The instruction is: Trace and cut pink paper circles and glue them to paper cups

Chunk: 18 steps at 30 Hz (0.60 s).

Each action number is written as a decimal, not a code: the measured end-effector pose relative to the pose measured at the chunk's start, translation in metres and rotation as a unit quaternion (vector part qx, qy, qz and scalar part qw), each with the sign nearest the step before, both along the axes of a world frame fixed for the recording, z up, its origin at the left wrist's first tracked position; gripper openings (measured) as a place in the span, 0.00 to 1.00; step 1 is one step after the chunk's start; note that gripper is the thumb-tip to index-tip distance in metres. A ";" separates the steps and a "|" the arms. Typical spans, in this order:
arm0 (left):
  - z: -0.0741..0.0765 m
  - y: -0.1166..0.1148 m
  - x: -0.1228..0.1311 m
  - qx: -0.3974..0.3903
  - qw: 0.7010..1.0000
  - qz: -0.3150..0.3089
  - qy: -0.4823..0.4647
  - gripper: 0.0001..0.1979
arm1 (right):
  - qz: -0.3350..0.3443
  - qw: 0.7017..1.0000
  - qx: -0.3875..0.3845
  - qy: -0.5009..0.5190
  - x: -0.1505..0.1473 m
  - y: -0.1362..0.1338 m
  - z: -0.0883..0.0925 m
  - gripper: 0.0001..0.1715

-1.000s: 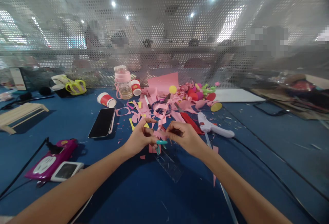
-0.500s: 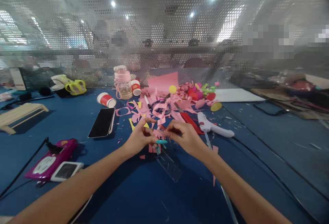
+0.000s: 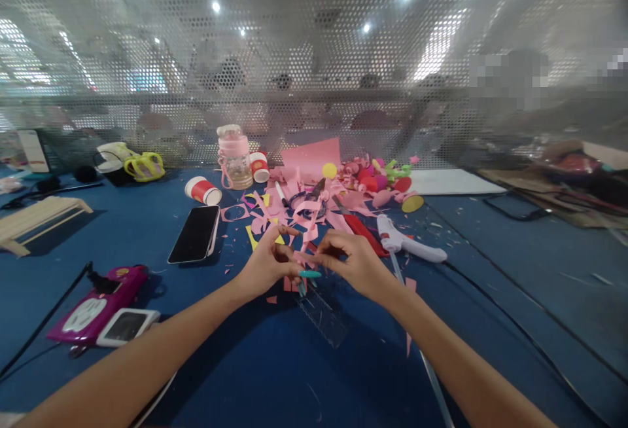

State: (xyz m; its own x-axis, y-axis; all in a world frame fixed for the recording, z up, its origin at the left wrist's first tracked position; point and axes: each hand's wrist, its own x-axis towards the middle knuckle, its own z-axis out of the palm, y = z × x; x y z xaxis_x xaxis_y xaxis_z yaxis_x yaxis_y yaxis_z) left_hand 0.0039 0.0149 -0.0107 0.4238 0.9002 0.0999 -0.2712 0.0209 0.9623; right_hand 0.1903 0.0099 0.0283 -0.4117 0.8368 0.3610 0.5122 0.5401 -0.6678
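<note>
Over the middle of the blue table, my left hand (image 3: 265,266) is closed around a slim teal tool (image 3: 310,274), whose exact kind I cannot make out. A curled pink paper strip (image 3: 305,258) runs between the fingers of both hands. My right hand (image 3: 356,263) pinches this strip from the other side, its fingertips close to those of the left. Below the hands lies a clear ruler (image 3: 326,320) with a wavy edge. Pink paper scraps (image 3: 309,209) are heaped just beyond.
A white glue gun (image 3: 412,245) with a cord lies to the right beside a red-handled cutter (image 3: 366,233). On the left are a black phone (image 3: 195,235), a purple device (image 3: 98,303) and a paper cup (image 3: 203,190). A bottle (image 3: 235,160) stands behind, before a perforated metal screen (image 3: 314,55).
The pink strip and the teal tool have shifted very slightly between my fingers. Both hands stay in almost the same place.
</note>
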 end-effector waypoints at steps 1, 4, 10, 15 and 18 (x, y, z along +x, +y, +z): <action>0.000 0.000 0.000 0.004 1.000 0.000 0.004 0.29 | -0.002 1.000 -0.001 -0.004 0.000 0.000 0.000 0.13; -0.001 0.000 0.000 0.009 1.000 -0.003 0.010 0.28 | -0.003 1.000 0.002 -0.014 0.001 0.000 0.000 0.15; -0.001 0.000 -0.001 0.005 1.000 -0.012 -0.002 0.29 | 0.022 1.000 0.022 -0.004 0.002 0.000 -0.004 0.20; -0.001 0.000 -0.001 0.007 1.000 -0.008 -0.001 0.29 | 0.021 1.000 0.019 -0.004 0.001 0.000 -0.004 0.20; 0.000 -0.001 0.000 0.009 1.000 -0.006 0.001 0.29 | 0.014 1.000 0.014 -0.011 0.001 0.001 -0.003 0.21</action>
